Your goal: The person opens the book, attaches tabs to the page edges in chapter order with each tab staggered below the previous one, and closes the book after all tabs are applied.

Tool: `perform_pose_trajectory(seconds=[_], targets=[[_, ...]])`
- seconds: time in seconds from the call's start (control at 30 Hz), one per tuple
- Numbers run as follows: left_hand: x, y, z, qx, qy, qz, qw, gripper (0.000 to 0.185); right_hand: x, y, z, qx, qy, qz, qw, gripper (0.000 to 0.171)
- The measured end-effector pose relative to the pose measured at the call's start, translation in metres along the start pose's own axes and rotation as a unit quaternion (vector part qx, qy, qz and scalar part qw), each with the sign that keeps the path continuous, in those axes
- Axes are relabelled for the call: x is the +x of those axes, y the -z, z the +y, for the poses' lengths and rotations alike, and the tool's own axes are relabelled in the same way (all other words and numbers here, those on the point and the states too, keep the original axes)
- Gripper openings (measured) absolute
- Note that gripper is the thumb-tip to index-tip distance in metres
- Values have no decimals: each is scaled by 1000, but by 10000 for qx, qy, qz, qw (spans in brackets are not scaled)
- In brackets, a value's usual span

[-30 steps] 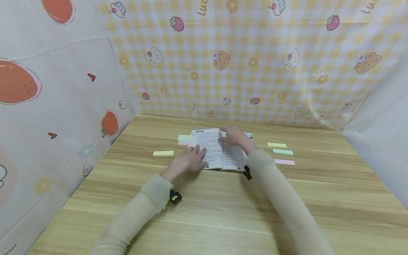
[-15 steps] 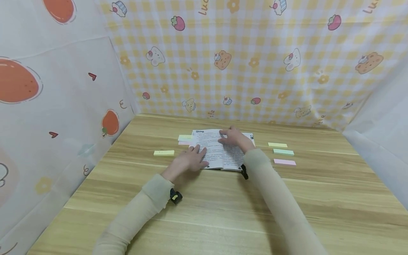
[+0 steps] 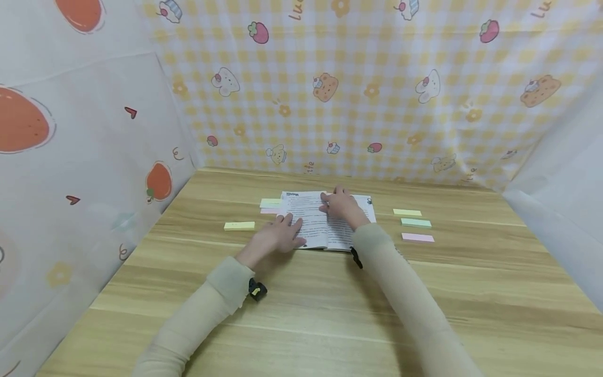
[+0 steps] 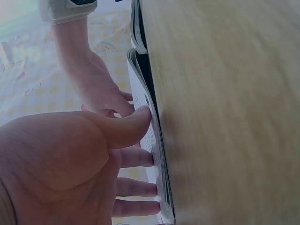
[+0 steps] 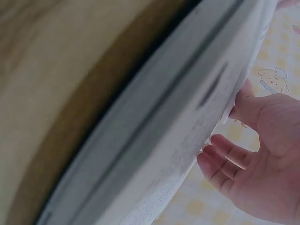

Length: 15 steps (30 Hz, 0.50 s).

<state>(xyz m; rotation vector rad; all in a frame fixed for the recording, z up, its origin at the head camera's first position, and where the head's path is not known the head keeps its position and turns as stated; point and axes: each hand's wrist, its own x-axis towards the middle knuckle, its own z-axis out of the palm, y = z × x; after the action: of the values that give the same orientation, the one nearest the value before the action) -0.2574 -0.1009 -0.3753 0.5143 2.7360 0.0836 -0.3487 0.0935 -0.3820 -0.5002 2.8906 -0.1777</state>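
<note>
1. Your left hand (image 3: 275,236) lies flat on the left page of the open book (image 3: 316,220), fingers straight and spread, pressing the paper down; the left wrist view shows those fingers (image 4: 136,157) and the thumb against the page.
2. Your right hand (image 3: 340,205) rests on the right page near the book's far edge, fingers relaxed and only lightly bent, gripping nothing that can be made out; the right wrist view shows its fingertips (image 5: 213,161) just at the page.
3. One book lies open on the desk (image 3: 330,309), near the middle and towards the far side, directly under both hands.
4. Sticky-note pads, counted: six in all.
   - Three lie to the right of the book, well apart from your right hand: a yellow pad (image 3: 407,212), a green pad (image 3: 416,222) and a pink pad (image 3: 417,237), stacked in a column from far to near.
   - Three lie to the left: a yellow pad (image 3: 239,225) on its own, and a pale green pad (image 3: 270,202) with a pink pad (image 3: 268,210) touching the book's left edge.
</note>
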Motion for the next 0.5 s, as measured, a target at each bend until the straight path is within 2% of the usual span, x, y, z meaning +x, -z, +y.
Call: perform_pose_trajectory(seconds=[0.17, 0.37, 0.5], targets=[[-1, 0, 0, -43, 9, -11, 10000, 72, -3, 2, 1, -53, 8, -163, 9999, 64], [-2, -1, 0, 17, 14, -84, 10000, 71, -8, 5, 4, 297, -95, -536, 9981, 74], [-1, -1, 1, 34, 67, -91, 9999, 71, -11, 6, 5, 454, -68, -566, 9973, 79]])
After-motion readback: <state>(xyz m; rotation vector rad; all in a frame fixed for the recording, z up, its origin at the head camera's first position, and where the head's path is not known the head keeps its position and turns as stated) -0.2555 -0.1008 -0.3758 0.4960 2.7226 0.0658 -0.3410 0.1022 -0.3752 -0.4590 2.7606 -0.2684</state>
